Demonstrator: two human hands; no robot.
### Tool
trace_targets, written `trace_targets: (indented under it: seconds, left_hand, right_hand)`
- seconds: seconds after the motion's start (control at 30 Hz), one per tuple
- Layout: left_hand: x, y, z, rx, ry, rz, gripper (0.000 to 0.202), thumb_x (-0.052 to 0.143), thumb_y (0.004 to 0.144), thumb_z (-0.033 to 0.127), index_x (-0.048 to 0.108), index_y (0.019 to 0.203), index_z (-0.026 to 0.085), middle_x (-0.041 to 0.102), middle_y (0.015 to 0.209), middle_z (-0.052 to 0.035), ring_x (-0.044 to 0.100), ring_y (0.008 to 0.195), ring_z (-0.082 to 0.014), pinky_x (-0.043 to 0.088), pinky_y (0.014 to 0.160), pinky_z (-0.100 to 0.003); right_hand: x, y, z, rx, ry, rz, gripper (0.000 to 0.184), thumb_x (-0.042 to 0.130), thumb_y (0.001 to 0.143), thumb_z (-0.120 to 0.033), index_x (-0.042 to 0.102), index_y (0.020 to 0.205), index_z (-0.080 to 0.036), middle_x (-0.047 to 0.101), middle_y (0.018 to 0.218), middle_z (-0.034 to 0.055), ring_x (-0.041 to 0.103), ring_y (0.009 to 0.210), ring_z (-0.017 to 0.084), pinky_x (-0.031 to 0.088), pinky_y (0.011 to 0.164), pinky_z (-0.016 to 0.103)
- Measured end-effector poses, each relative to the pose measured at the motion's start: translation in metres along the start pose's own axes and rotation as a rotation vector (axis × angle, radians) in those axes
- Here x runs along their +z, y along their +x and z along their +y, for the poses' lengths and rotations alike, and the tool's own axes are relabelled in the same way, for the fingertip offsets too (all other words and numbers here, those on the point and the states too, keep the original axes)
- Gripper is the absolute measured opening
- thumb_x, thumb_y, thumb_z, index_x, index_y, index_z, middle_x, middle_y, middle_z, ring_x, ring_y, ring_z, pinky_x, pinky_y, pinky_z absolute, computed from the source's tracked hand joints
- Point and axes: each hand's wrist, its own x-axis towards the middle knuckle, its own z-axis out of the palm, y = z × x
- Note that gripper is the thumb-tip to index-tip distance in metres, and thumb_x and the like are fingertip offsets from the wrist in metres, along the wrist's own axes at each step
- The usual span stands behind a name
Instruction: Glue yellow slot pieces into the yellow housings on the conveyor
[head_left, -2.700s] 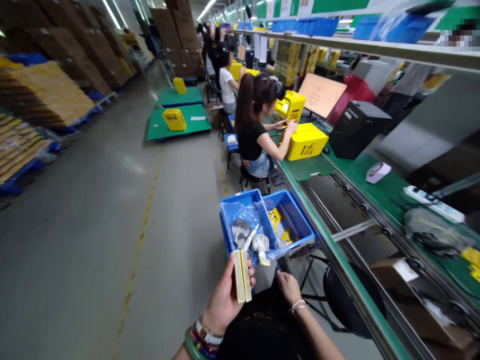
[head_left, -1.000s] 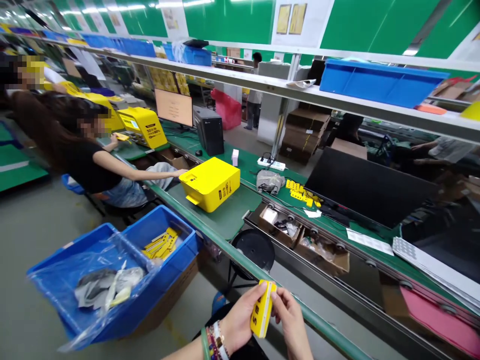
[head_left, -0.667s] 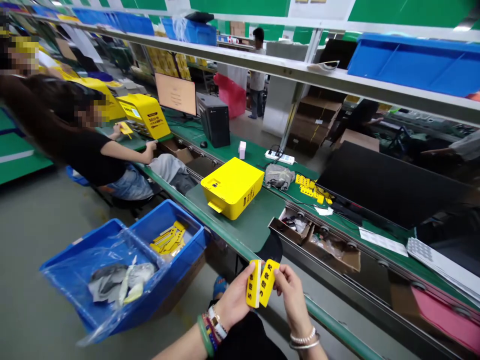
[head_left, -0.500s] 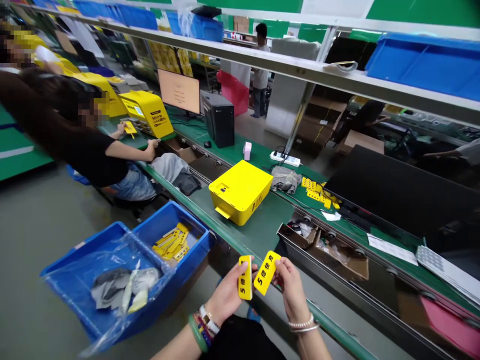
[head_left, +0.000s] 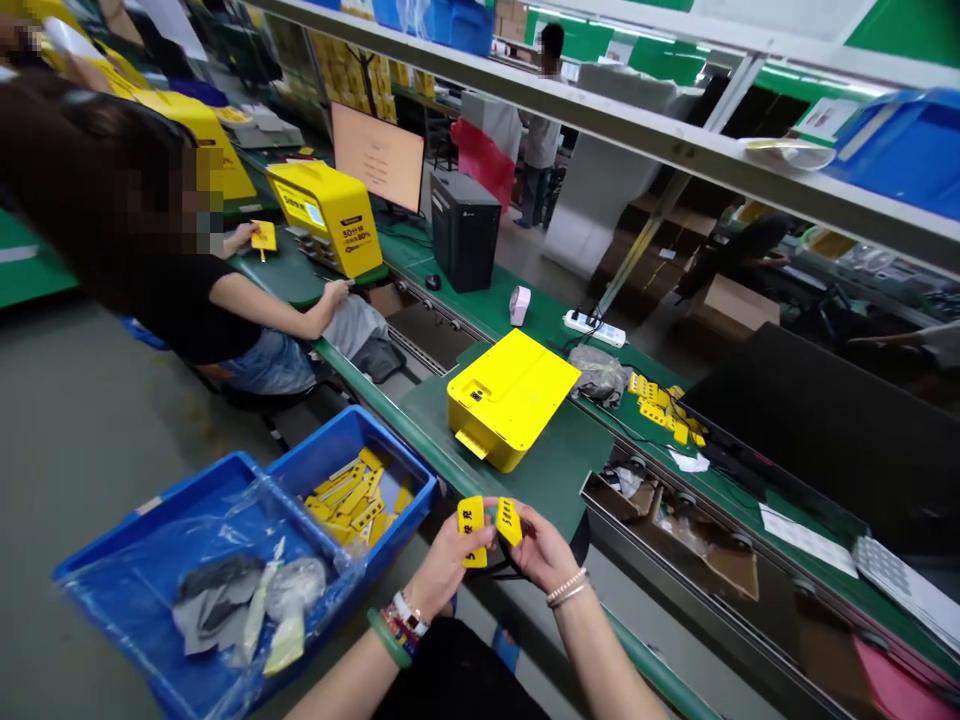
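Note:
My left hand [head_left: 444, 562] grips a yellow printed plate [head_left: 472, 518] with black characters, held nearly upright. Close beside it, my right hand [head_left: 546, 548] pinches a second yellow printed plate [head_left: 508, 522], tilted so that its face looks foreshortened. The fingertips of both hands come near each other between the two plates; whether they touch is hidden. Just beyond the hands, a yellow box-shaped housing [head_left: 517, 390] lies on the green bench, with a small socket in its top and a tab at its near side.
Two blue bins [head_left: 352, 412] stand at my left, one with several yellow pieces [head_left: 360, 495]. A co-worker [head_left: 187, 300] sits at the left beside a yellow machine [head_left: 330, 215]. A dark monitor [head_left: 810, 440] and yellow parts [head_left: 660, 405] are at the right. A shelf rail [head_left: 637, 135] crosses overhead.
My view has shifted, so the bench appears moved. My right hand has turned its plate and moved left; my left hand's plate now shows more of its face. Both plates remain held.

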Motion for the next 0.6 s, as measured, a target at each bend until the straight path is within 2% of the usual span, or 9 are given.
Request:
trace_targets:
  seconds: [0.17, 0.3, 0.37, 0.47, 0.6]
  left_hand:
    - [-0.018, 0.019, 0.014, 0.027, 0.142, 0.045, 0.03, 0.082, 0.055, 0.001, 0.073, 0.081, 0.013, 0.069, 0.079, -0.0032, 0.062, 0.075, -0.0157, 0.047, 0.07, -0.021]
    - [-0.036, 0.035, 0.015, 0.019, 0.126, 0.113, 0.03, 0.084, 0.051, 0.001, 0.07, 0.076, 0.012, 0.066, 0.066, -0.0001, 0.057, 0.061, -0.0117, 0.042, 0.057, -0.018]
    - [-0.045, 0.044, 0.012, 0.001, 0.095, 0.176, 0.029, 0.085, 0.054, 0.005, 0.069, 0.077, 0.011, 0.064, 0.06, 0.0004, 0.054, 0.054, -0.0102, 0.04, 0.051, -0.017]
    - [-0.056, 0.06, 0.005, -0.036, 0.014, 0.279, 0.027, 0.085, 0.059, 0.01, 0.066, 0.079, 0.011, 0.064, 0.06, 0.0003, 0.056, 0.051, -0.0107, 0.042, 0.05, -0.019]
    - [-0.068, 0.09, -0.002, -0.116, -0.12, 0.412, 0.015, 0.074, 0.077, 0.017, 0.06, 0.081, 0.012, 0.058, 0.059, 0.0041, 0.052, 0.047, -0.0079, 0.043, 0.046, -0.019]
  right_hand:
    - [0.013, 0.024, 0.013, 0.159, 0.021, 0.065, 0.003, 0.063, 0.084, -0.016, 0.062, 0.085, -0.013, 0.066, 0.055, -0.0008, 0.06, 0.043, 0.008, 0.052, 0.046, 0.015]
    - [0.022, 0.034, 0.023, 0.256, -0.015, 0.071, 0.02, 0.053, 0.092, -0.026, 0.06, 0.079, -0.012, 0.063, 0.047, 0.0004, 0.058, 0.038, 0.008, 0.05, 0.041, 0.015]
    - [0.026, 0.041, 0.026, 0.277, -0.047, 0.075, 0.028, 0.048, 0.095, -0.032, 0.059, 0.078, -0.013, 0.062, 0.045, 0.0012, 0.056, 0.035, 0.009, 0.047, 0.037, 0.016]
    - [0.028, 0.054, 0.03, 0.266, -0.088, 0.095, 0.033, 0.044, 0.096, -0.038, 0.058, 0.079, -0.014, 0.062, 0.046, 0.0024, 0.055, 0.033, 0.011, 0.045, 0.035, 0.017]
    - [0.02, 0.069, 0.035, 0.202, -0.126, 0.141, 0.022, 0.053, 0.091, -0.033, 0.06, 0.086, -0.013, 0.064, 0.049, 0.0019, 0.058, 0.036, 0.01, 0.046, 0.039, 0.017]
